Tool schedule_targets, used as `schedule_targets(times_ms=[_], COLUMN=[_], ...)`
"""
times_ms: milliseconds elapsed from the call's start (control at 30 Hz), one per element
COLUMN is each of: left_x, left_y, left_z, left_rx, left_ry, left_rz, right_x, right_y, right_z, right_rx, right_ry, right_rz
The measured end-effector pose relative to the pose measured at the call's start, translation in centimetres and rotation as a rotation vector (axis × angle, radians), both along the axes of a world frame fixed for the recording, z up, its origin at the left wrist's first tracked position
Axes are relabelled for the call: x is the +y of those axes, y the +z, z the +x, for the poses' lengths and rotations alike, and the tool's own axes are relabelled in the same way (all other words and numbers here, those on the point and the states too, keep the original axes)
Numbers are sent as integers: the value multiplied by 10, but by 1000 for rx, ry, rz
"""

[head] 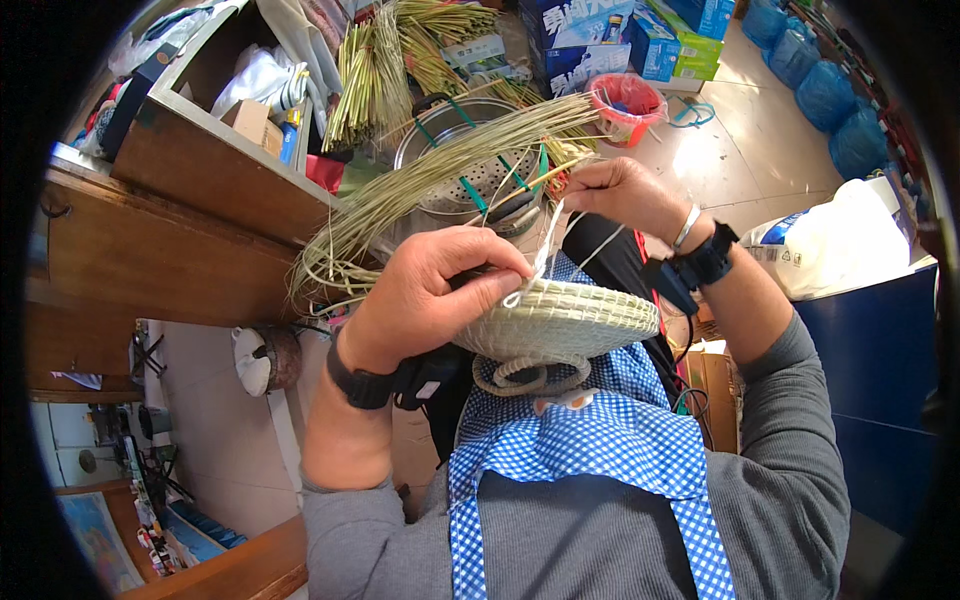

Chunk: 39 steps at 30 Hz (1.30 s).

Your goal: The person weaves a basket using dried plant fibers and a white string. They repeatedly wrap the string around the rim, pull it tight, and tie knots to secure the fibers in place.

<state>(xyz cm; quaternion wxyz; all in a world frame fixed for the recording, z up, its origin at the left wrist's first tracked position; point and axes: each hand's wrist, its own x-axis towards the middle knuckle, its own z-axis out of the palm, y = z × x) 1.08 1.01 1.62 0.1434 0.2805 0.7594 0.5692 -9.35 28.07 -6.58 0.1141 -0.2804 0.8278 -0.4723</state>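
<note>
A coiled straw basket rests tilted on my lap, against a blue checked apron. Coiled rings show at its underside. My left hand pinches the basket's rim between thumb and fingers. From that rim a pale flat strand rises to my right hand, which grips its upper end between thumb and fingertips. A loose thin strand hangs near the right hand. Whether a needle is in those fingers cannot be seen.
A long bundle of straw lies across a perforated steel pot beyond my hands. More straw bundles stand behind it. A wooden cabinet is at left. A red lined bin and blue water jugs are at upper right.
</note>
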Motion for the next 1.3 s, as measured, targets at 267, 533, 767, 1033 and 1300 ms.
schedule_targets(times_ms=[267, 533, 767, 1033, 1300], left_x=[11, 17, 19, 18, 21], left_y=[-13, -17, -25, -28, -31], left_z=[0, -5, -5, -6, -7], left_rx=[14, 29, -81, 82, 143], left_ry=[87, 154, 52, 130, 173], left_rz=[-16, -65, 39, 25, 26], right_x=[-10, -22, -25, -30, -24], right_y=[74, 81, 135, 117, 91], right_z=[64, 88, 64, 69, 77], right_rx=[364, 871, 1119, 739, 1018], right_ry=[325, 286, -46, 408, 341], right_rz=[-44, 425, 60, 248, 380])
